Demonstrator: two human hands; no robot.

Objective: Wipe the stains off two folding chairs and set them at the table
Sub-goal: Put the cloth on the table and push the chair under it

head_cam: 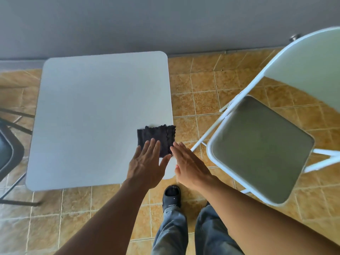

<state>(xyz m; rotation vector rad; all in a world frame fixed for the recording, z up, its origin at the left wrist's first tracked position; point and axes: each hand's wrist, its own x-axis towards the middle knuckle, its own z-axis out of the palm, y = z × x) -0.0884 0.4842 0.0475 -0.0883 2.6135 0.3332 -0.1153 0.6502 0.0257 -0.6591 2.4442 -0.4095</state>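
Both hands, left hand (147,162) and right hand (189,166), flat and empty over dark cloth (156,138) at near-right table (92,107) corner; next likely grab it, wipe white chair (261,146) at right.

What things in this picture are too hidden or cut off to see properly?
Head view:
- white folding chair: backrest top and right legs run off the frame's right edge; motion blur hides any stains.
- dark chair: mostly cut off by the left edge.
- dark cloth: near corner covered by the left hand.
- right foot: hidden by the right forearm.
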